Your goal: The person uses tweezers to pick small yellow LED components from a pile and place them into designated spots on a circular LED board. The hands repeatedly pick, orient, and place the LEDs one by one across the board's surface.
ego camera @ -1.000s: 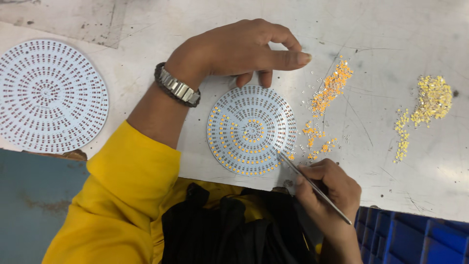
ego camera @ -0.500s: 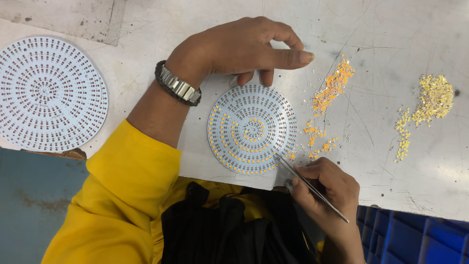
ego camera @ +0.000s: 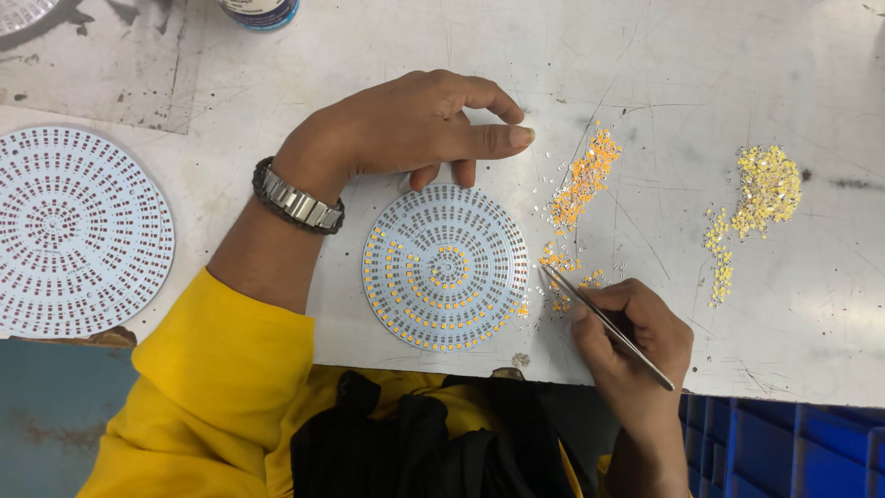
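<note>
Nearest, below the front edge of the worktop (ego camera: 277, 83): yellow sleeve (ego camera: 212, 397) of the left arm, a black bag or cloth (ego camera: 433, 443) in the lap, a blue crate (ego camera: 784, 452) at the lower right, a blue-grey surface (ego camera: 46, 415) at the lower left.

Right hand (ego camera: 627, 337) crosses the front edge, right of centre. Thumb and fingers pressed together, pinching a pair of metal tweezers (ego camera: 604, 323) mid-shaft. Tips point up and left, ending among loose orange chips just beside the right rim of the round board. Whether the tips grip a chip: too small to tell.

Round white circuit board (ego camera: 447, 267) lies flat near the front edge, about mid-worktop. Concentric rings of pads; outer rings along its lower and left arc already filled with small orange components, the upper part mostly bare.

Left hand (ego camera: 415, 124) rests just behind the board, palm down, index finger stretched out to the right, the other fingers curled, their tips touching the board's far rim. It holds nothing. Metal wristwatch (ego camera: 295, 198) with a dark braided band on the wrist.

Right of the board: scatter of orange components (ego camera: 581, 184) running toward the far side. Further right, well apart: pile of yellow components (ego camera: 765, 189) with a trail toward the front.

Left edge: a second, larger white round board (ego camera: 74, 231), unpopulated. Far edge: base of a dark blue container (ego camera: 260, 11), cut off by the frame.
</note>
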A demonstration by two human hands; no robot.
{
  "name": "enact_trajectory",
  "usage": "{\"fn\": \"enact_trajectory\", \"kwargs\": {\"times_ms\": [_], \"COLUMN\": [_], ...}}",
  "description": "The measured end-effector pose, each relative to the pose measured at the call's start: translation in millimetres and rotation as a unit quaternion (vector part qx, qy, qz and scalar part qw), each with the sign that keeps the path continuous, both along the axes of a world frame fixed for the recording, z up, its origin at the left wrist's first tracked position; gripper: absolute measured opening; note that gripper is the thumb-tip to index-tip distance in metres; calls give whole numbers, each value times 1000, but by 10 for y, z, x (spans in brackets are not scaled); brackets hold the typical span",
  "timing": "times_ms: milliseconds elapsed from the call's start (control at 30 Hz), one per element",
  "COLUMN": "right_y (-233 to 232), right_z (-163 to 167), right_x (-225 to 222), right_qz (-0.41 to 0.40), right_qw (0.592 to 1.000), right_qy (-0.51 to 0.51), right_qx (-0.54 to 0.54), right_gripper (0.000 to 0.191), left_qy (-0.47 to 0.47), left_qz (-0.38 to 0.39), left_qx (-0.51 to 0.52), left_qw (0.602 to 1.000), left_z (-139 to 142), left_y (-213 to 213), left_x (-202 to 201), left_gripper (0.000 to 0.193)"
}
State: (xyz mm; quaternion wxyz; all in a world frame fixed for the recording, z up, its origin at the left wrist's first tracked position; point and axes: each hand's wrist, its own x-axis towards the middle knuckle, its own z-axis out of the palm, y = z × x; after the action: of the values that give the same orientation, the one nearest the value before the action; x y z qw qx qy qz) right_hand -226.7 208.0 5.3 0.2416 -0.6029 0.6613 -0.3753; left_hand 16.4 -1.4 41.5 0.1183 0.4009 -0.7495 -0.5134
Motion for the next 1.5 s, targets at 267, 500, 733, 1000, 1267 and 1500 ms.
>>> {"fn": "enact_trajectory", "kwargs": {"times_ms": [267, 500, 733, 1000, 1267, 1500], "right_y": [-95, -128, -141, -160, -144, -24], "right_z": [-12, 51, 53, 62, 68, 15], "right_x": [-4, 15, 33, 37, 33, 15], "right_qz": [-87, -53, -33, -42, -49, 98], "right_qw": [995, 998, 999, 998, 997, 995], "right_qy": [-49, 2, 26, 40, 41, -29], "right_qx": [13, 27, 8, 29, 31, 3], "right_gripper": [9, 10, 12, 15, 13, 11], "left_qy": [-14, -14, -11, -14, -2, 25], "left_qz": [3, 4, 2, 5, -12, -18], "left_qx": [-6, 1, 4, -1, -8, 9], "left_qw": [1000, 1000, 1000, 1000, 1000, 999], "left_z": [-2, 5, -3, -13, 0, -16], "left_y": [2, -2, -11, -6, -27, -21], "left_x": [-6, -13, -12, -20, 4, 67], "left_gripper": [74, 74, 72, 73, 75, 73]}}
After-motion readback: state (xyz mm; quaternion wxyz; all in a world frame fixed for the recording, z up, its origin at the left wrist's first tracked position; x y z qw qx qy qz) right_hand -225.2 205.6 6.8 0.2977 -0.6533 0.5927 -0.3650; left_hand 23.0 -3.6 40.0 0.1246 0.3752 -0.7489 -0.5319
